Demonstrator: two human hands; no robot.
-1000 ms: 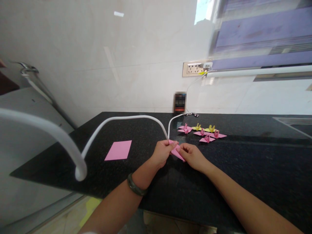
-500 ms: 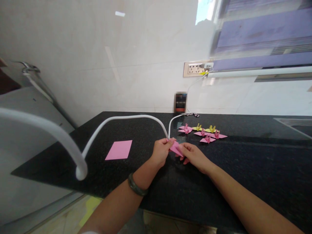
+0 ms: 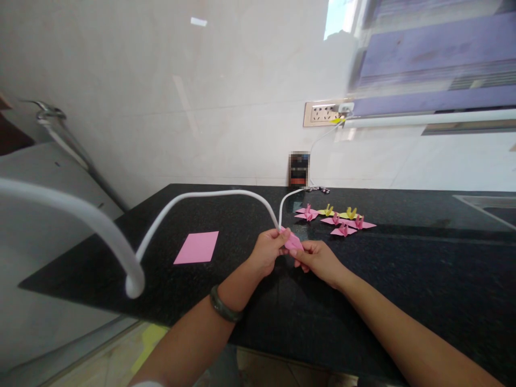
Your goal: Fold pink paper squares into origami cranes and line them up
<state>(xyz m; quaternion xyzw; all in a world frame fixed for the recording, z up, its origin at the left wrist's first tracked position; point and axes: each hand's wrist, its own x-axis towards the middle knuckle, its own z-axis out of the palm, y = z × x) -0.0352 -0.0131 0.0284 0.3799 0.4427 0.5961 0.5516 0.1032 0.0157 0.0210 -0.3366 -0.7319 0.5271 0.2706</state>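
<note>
A small folded piece of pink origami paper [image 3: 293, 242] is held between both hands above the dark counter. My left hand [image 3: 267, 249] pinches its upper left end, thumb on top. At the lower right end, my right hand [image 3: 316, 258] grips it with thumb and fingers, which hide its tip. Flat on the counter to the left lies a square pink sheet [image 3: 197, 248]. Beyond my right hand stand several folded paper cranes, pink ones [image 3: 343, 230] and yellow ones [image 3: 350, 214].
A white bendable stand [image 3: 209, 193] arches over the counter [image 3: 121, 236] from the left and passes close behind my hands. Against the wall leans a dark, blurred phone-like object [image 3: 299, 169], with a cable up to a socket [image 3: 322, 114]. A sink edge [image 3: 484, 209] lies far right.
The pink paper has shifted in my fingers, and its pointed lower end is now covered by my right hand. The right thumb has moved slightly down and left.
</note>
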